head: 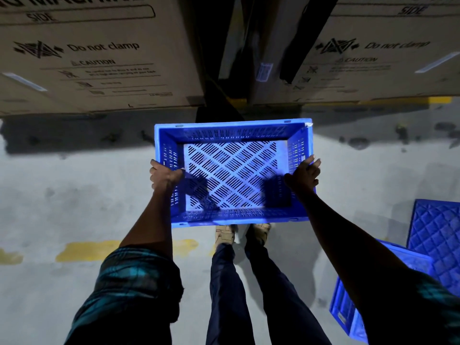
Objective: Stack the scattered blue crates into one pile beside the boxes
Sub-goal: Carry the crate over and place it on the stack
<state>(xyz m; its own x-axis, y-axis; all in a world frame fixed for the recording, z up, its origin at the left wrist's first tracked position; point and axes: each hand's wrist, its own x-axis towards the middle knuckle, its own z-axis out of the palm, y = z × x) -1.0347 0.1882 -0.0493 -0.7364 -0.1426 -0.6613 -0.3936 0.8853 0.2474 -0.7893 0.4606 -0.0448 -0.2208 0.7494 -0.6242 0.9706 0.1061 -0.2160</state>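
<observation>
An empty blue crate [231, 168] with a slotted floor and walls is held upright in front of me, above the concrete floor. My left hand [163, 175] grips its left rim and my right hand [303, 174] grips its right rim. The crate hangs just short of two large cardboard boxes, one at the far left [94, 53] and one at the far right [383, 51]. At the lower right another blue crate [348, 307] sits on the floor, partly hidden by my right arm. Behind it a further blue crate [438, 235] shows its quilted underside.
A dark gap [224, 58] runs between the two boxes straight ahead. Worn yellow floor paint [87, 250] crosses the concrete near my feet [241, 234]. Yellow line marking [388, 100] lies at the right box's base.
</observation>
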